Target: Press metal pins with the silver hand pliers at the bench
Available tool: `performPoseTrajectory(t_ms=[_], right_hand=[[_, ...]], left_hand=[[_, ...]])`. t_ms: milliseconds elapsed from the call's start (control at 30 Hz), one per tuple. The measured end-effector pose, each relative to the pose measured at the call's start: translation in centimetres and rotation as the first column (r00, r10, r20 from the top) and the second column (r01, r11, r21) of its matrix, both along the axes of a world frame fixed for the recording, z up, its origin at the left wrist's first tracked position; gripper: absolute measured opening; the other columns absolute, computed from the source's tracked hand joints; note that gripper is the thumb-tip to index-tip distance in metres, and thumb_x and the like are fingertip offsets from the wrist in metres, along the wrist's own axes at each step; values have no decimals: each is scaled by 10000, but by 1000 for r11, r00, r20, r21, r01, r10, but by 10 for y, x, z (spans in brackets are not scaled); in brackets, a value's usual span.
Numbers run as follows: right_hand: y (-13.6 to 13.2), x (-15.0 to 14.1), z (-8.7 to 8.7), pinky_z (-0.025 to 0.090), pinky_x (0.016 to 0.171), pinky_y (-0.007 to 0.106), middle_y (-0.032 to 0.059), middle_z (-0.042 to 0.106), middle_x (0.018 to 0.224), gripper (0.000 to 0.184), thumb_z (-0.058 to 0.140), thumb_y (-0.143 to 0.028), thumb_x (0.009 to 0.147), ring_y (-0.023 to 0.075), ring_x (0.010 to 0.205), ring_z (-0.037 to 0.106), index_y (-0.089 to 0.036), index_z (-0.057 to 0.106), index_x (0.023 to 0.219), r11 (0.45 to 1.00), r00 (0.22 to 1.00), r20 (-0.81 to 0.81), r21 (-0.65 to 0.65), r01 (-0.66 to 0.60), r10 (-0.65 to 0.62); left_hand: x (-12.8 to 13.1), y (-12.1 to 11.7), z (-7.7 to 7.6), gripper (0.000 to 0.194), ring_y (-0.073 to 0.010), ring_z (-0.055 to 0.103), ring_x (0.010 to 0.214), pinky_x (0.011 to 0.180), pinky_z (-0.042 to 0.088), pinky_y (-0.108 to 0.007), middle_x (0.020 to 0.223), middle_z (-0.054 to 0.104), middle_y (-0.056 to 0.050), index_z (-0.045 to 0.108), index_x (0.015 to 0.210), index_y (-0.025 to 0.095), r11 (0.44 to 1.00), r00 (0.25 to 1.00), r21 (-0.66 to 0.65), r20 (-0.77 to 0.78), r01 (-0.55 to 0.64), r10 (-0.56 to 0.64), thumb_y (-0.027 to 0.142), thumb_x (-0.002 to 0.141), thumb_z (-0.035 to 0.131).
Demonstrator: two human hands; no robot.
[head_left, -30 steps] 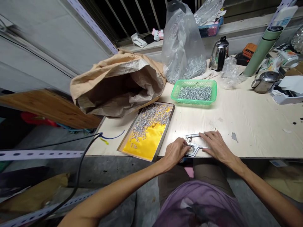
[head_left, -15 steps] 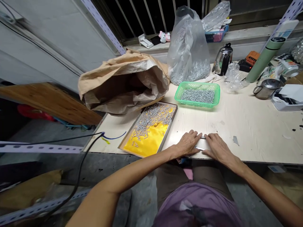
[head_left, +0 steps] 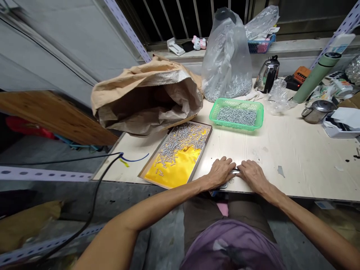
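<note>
At the table's front edge, my left hand (head_left: 221, 173) is closed over the head end of a silver plier-like tool (head_left: 235, 171). My right hand (head_left: 253, 176) grips the handle end, with its fingers curled round the two handles, which lie close together. Only a short bright piece of the tool shows between the hands; the rest is covered. To the left of my left hand lies a shallow tray (head_left: 194, 168) lined with yellow cloth, with many small metal pins (head_left: 177, 144) heaped toward its far end. A green plastic basket (head_left: 236, 127) of similar pins stands beyond my hands.
An open brown paper sack (head_left: 126, 84) lies behind the tray. A clear plastic bag (head_left: 227, 60) of metal parts stands at the back. Farther right are a steel kettle (head_left: 268, 73), a green flask (head_left: 316, 78) and a steel cup (head_left: 317, 111). A black cable (head_left: 97, 191) hangs at the left.
My left hand has shifted from pinching at the tool's head to covering it. My right hand has closed, and the spread handles have come together. The view has turned slightly.
</note>
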State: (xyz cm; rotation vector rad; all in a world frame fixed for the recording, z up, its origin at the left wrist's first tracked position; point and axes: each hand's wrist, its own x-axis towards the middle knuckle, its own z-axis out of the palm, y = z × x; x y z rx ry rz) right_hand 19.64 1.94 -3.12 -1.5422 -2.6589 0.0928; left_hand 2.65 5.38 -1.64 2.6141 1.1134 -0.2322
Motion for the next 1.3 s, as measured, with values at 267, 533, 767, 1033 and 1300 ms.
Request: performPoseTrajectory(t_ms=[267, 533, 767, 1033, 1300], right_hand=[[-10, -2, -11, 421, 829, 384, 110, 579, 1104, 311, 558, -212, 847, 259, 1033, 482, -189, 539, 1156, 994, 990, -140, 111, -19, 34], [-33, -21, -22, 369, 654, 313, 57, 556, 782, 189, 435, -116, 900, 200, 766, 445, -175, 614, 922, 983, 988, -132, 177, -59, 83], [-28, -17, -20, 396, 671, 313, 65, 552, 828, 221, 381, -172, 933, 201, 775, 462, -187, 600, 950, 995, 959, -283, 90, 54, -26], [-33, -1, -23, 436, 689, 352, 74, 552, 818, 265, 344, -265, 952, 214, 769, 488, -201, 600, 980, 983, 894, -440, 113, 145, -81], [-38, 4, -31, 443, 705, 369, 71, 554, 818, 252, 351, -289, 952, 218, 758, 491, -208, 582, 1012, 958, 890, -449, 213, 192, -79]], left_hand=[[-17, 19, -2, 355, -218, 528, 1008, 837, 458, -326, 1039, 566, -67, 553, 1164, 204, 980, 971, -108, 158, -166, 182, 413, 880, 514], [-20, 21, -1, 171, -194, 562, 944, 799, 468, -294, 976, 594, -61, 599, 1003, 181, 962, 952, -74, 140, -264, 272, 203, 881, 481], [-64, -15, 5, 164, -169, 590, 815, 714, 466, -272, 912, 581, -40, 593, 937, 173, 896, 861, -77, 251, -438, 443, 300, 897, 497], [-116, -27, 16, 213, -158, 580, 846, 709, 451, -250, 905, 569, -41, 643, 942, 200, 806, 794, 58, 227, -589, 564, 248, 919, 437], [-73, 8, -10, 276, -220, 503, 1058, 866, 449, -363, 1147, 577, -99, 563, 1134, 172, 932, 974, 285, 67, -225, 215, 119, 907, 416]])
